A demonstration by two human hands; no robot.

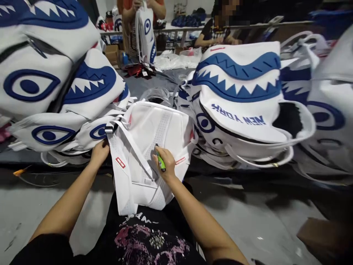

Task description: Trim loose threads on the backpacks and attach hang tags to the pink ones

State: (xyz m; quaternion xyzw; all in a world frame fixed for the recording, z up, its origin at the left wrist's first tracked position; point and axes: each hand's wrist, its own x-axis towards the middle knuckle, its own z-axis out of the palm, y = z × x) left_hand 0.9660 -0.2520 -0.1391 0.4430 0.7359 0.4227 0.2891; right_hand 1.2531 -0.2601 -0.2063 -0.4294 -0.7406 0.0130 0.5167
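Note:
In front of me a white backpack [140, 140] lies with its strap side up, propped between the table edge and my lap. My right hand [165, 163] is closed around a slim green tool with dark ends [161, 162], its tip over the backpack's back panel; I cannot make out its exact kind. At the backpack's left edge, my left hand [99, 151] has its fingers curled beside the strap buckle [109, 128]. Those fingertips are partly hidden, so what they grip is unclear. A white shoulder strap [120, 176] with a red label hangs down the near left side.
Piled white backpacks with blue eyes and teeth [45, 84] rise on the left. Another stack [239, 88] stands right, straps hanging over the table edge. Across the table [168, 79], one person holds a white backpack [146, 33]; another person [217, 33] is behind the right stack.

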